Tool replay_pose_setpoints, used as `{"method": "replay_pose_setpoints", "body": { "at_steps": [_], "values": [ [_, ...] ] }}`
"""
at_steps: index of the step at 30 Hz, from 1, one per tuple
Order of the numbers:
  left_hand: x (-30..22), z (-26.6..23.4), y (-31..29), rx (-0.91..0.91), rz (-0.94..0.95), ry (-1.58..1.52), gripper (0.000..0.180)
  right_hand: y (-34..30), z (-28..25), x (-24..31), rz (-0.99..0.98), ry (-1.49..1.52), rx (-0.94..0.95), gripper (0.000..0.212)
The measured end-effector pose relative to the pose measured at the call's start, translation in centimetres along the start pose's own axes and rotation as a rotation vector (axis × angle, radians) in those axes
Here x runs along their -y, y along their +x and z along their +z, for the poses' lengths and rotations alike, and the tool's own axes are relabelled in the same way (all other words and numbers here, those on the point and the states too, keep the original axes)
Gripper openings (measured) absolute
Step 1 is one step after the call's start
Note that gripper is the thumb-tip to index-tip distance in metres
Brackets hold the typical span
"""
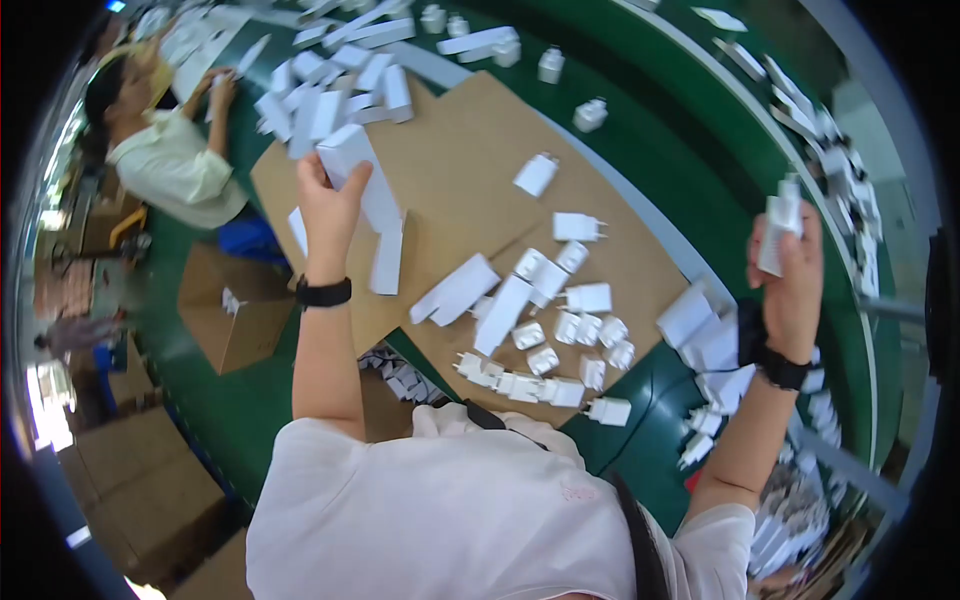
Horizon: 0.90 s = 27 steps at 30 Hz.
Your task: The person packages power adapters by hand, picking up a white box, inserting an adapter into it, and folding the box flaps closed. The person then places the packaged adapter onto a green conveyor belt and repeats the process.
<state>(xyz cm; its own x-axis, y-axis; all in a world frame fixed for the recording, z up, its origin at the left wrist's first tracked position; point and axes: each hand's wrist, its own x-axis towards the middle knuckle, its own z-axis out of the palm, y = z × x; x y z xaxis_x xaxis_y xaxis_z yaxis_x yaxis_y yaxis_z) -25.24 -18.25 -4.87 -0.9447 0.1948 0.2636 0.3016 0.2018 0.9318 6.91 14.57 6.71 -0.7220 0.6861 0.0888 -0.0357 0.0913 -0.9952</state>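
My left hand (330, 215) is closed around a long white carton (347, 152), thumb on its near side, above the left of the cardboard sheet (470, 140). Just below that carton another white piece (387, 262) stands on the cardboard. Far to the right, over the green belt, my right hand (793, 285) grips a white plug-in charger (780, 232) between thumb and fingers, its pins pointing up. Between my hands several white chargers (578, 228) lie loose on the cardboard, with two white cartons (503, 312) among them.
A pile of white cartons (335, 100) lies at the far left of the cardboard. More chargers (591, 114) sit on the green conveyor (660, 150). At left, a co-worker (180, 165) handles something white near an open brown box (235, 310). White cartons (695, 325) are heaped by my right forearm.
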Motion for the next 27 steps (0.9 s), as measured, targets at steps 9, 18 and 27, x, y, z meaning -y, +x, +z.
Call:
{"method": "replay_pose_setpoints", "body": {
  "at_steps": [9, 18, 27],
  "values": [
    [-11.3, 14.5, -14.4, 0.856, -1.304, -1.473, 0.038, -14.4, 3.4, 0.2, 0.1, 0.324, -0.352, 0.052],
    [-13.6, 14.1, -23.7, 1.419, -1.526, -1.026, 0.048, -22.6, 0.5, 2.6, -0.299, 0.066, -0.428, 0.047],
    [-16.5, 9.8, -26.9, 0.954, -0.821, -0.591, 0.05, -24.5, 2.4, 4.9, -0.206, -0.314, -0.319, 0.047]
  ]
}}
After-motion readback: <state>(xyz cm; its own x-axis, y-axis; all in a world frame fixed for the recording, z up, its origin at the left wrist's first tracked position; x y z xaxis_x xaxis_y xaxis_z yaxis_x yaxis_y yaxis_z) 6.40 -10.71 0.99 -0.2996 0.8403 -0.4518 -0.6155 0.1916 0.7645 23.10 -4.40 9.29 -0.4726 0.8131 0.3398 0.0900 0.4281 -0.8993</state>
